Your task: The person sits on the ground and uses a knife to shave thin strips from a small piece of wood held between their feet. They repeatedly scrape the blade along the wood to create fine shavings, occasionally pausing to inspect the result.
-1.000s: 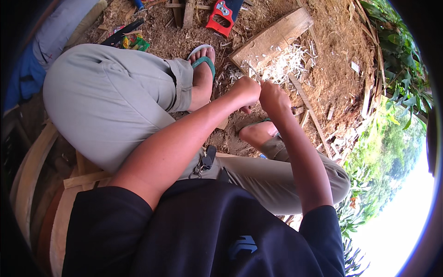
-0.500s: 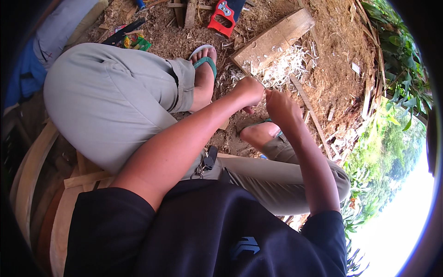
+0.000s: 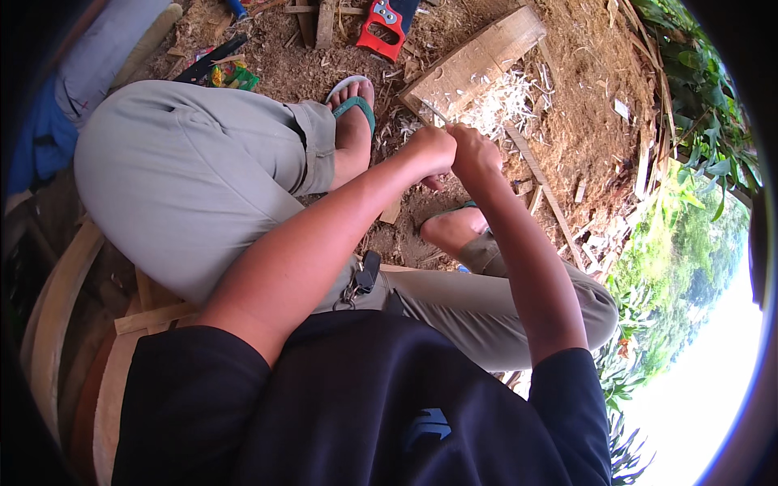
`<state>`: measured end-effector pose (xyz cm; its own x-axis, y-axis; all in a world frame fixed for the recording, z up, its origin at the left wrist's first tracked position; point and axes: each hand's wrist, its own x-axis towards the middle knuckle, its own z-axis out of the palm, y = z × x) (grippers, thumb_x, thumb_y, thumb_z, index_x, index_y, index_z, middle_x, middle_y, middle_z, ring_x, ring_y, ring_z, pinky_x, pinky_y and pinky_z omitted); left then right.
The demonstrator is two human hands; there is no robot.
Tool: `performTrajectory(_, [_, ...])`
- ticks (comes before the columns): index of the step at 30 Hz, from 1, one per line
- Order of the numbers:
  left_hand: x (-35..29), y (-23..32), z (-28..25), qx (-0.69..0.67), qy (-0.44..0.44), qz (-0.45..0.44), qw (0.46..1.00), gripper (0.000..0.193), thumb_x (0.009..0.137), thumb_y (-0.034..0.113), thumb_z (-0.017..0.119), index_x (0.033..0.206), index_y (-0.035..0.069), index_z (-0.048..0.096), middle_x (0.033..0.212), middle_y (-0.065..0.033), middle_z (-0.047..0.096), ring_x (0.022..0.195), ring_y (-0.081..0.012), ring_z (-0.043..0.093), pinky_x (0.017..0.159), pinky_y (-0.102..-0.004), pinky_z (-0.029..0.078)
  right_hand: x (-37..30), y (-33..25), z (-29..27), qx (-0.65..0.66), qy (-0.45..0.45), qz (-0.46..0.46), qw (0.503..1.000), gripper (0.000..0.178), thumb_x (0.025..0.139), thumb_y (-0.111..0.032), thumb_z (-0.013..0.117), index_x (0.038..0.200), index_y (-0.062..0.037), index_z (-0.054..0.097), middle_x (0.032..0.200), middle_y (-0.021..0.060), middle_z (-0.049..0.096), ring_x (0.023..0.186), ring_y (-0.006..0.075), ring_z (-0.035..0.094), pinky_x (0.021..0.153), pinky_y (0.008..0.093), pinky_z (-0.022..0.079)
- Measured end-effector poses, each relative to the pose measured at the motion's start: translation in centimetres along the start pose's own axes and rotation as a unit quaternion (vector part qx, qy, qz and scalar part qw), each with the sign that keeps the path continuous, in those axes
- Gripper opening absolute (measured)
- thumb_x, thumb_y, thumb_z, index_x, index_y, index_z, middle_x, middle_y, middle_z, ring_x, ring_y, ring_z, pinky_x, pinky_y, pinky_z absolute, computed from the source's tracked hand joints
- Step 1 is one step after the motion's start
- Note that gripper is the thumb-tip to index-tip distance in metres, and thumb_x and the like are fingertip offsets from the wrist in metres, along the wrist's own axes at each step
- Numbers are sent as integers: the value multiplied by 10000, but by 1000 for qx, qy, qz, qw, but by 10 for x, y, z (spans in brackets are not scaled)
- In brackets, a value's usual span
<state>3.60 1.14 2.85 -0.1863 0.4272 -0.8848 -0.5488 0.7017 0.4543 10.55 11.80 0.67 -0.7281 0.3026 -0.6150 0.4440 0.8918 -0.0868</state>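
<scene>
In front of my knees my two hands meet, both closed. The fingers of my left hand point(image 3: 431, 152) are curled into a fist, and what they hold is hidden. Right against it, my right hand point(image 3: 475, 155) is wrapped tight with the thumb side up. From between the hands a thin, greyish, blade-like strip point(image 3: 434, 111) points up and left, seemingly from the right hand's grip; its full shape is hidden. Just beyond its tip lies a thick wooden block point(image 3: 478, 61), with pale curled shavings point(image 3: 506, 105) heaped along its right side.
A red-handled handsaw point(image 3: 382, 31) lies beyond my sandalled foot point(image 3: 353, 113). Wood offcuts, a long thin wooden strip point(image 3: 541, 180) and a colourful wrapper point(image 3: 233, 76) are scattered on the chip-covered ground. Green plants point(image 3: 705, 105) edge the right side. Curved wooden pieces point(image 3: 65, 308) stand at left.
Both hands have moved slightly up and left, the right one turning closer against the left. The thin strip now shows beyond them. The view has shifted a little.
</scene>
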Motion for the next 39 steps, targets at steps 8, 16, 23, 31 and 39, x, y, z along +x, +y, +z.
performTrajectory(8, [-3,4,-1,-44,11,-5,999,302,921,174,397,853,-86,534,676,-140,529,403,-175,467,398,-373,554,15,17,19,62,20,48,997,440,1034,-396,338,1041,-47,606,998,226,676,947,359,668,814,452,533])
performTrajectory(16, [-3,2,-3,-44,27,-12,999,279,911,169,391,889,-73,529,708,-141,529,427,-166,454,432,-375,566,-27,22,-4,88,-7,-5,996,542,1033,-404,299,900,-2,637,910,251,672,910,388,667,830,490,523])
performTrajectory(23, [1,-2,0,-15,5,-12,1000,271,939,152,427,940,-90,548,763,-172,598,472,-226,571,373,-374,552,-39,6,-3,55,19,0,998,481,1042,-348,307,936,-3,626,897,226,682,839,377,687,748,463,563])
performTrajectory(31, [-2,3,2,-20,24,-27,999,302,953,182,404,980,-88,535,728,-158,570,454,-209,530,399,-380,556,-9,3,8,58,-18,66,996,460,1052,-310,301,968,-20,649,936,179,708,888,307,710,717,397,588])
performTrajectory(39, [3,-4,-2,48,32,-4,998,375,940,234,344,947,-92,529,716,-179,573,432,-213,501,408,-402,550,-19,21,-21,77,-31,84,993,495,1048,-370,305,1002,-32,663,992,172,704,915,291,703,719,387,576])
